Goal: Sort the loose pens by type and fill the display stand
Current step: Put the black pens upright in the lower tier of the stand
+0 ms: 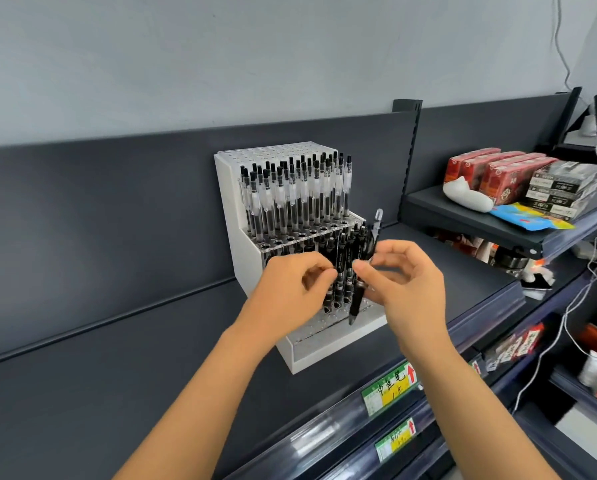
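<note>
The white display stand (228, 209) on the dark shelf (117, 341) holds clear-barrel pens (290, 202) in its upper tier and black pens (341, 266) in its lower one — the right hand (402, 284) pinches a loose black pen (356, 301) in its grip, tip down, over the front holes — whether the left hand (295, 284) grips any I cannot tell.

Matt white plastic stand (241, 258), glossy black pens (340, 268)
</note>
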Demonstrator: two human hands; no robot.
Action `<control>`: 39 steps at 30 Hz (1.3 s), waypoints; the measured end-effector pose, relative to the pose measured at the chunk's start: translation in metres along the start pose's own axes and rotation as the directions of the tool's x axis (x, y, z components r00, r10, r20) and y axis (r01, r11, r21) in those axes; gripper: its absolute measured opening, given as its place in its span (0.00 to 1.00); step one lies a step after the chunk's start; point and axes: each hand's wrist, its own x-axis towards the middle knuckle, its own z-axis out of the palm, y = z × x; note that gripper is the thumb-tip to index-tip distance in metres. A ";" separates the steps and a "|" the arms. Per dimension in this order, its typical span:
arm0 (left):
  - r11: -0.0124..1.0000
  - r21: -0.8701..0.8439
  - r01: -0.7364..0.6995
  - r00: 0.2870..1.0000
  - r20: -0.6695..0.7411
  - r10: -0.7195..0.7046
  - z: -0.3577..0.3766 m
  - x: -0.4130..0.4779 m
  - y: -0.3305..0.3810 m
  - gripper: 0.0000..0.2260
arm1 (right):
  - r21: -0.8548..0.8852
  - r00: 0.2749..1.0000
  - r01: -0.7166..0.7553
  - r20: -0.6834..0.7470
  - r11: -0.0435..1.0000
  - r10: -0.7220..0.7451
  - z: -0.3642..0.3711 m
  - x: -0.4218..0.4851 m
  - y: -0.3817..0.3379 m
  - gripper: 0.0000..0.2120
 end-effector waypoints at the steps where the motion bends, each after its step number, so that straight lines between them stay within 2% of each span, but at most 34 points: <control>1: 0.998 -0.065 -0.027 0.999 0.018 0.028 -0.003 -0.002 0.002 0.06 | 0.005 1.000 0.012 0.019 1.000 -0.012 0.005 0.002 -0.002 0.11; 3: 0.992 -0.116 -0.048 0.998 0.042 0.053 -0.005 -0.002 0.004 0.06 | 0.033 0.997 0.019 0.071 0.999 -0.021 0.016 0.004 -0.003 0.11; 8: 0.997 -0.070 -0.033 0.999 0.022 0.035 0.001 -0.002 -0.002 0.00 | 0.057 0.990 -0.028 0.136 0.998 0.020 0.024 0.002 0.003 0.11; 13: 0.998 -0.023 0.051 0.992 -0.117 -0.054 0.016 -0.008 -0.013 0.06 | -0.177 0.995 0.057 0.090 0.982 -0.042 0.009 -0.002 0.018 0.10; 17: 0.994 0.004 0.105 0.983 -0.153 -0.103 0.021 -0.005 -0.016 0.07 | -0.244 0.997 0.044 0.075 0.969 -0.026 -0.001 -0.007 0.026 0.09; 20: 0.988 0.076 0.135 0.983 -0.133 -0.124 0.025 -0.005 -0.017 0.08 | -0.256 0.997 0.033 0.073 0.966 -0.015 -0.006 -0.010 0.029 0.08; 24: 0.957 0.175 0.233 0.973 -0.037 -0.230 0.034 -0.008 -0.021 0.10 | -0.307 0.996 0.049 0.083 0.950 -0.024 -0.010 -0.013 0.031 0.07; 28: 0.939 0.220 0.265 0.964 -0.043 -0.262 0.039 -0.007 -0.017 0.10 | -0.434 0.989 0.092 0.142 0.896 -0.033 -0.011 -0.018 0.032 0.08; 32: 0.917 0.278 0.285 0.958 -0.042 -0.285 0.042 -0.005 -0.014 0.06 | -0.600 0.967 0.199 0.250 0.775 -0.055 -0.011 -0.024 0.033 0.12; 36: 0.889 0.367 0.275 0.959 -0.040 -0.280 0.040 -0.008 -0.009 0.06 | -0.644 0.942 0.269 0.329 0.716 -0.058 -0.014 -0.030 0.032 0.15; 39: 0.875 0.443 0.197 0.973 0.023 -0.231 0.027 -0.020 -0.002 0.10 | -0.665 0.918 0.336 0.389 0.667 -0.075 -0.015 -0.037 0.033 0.17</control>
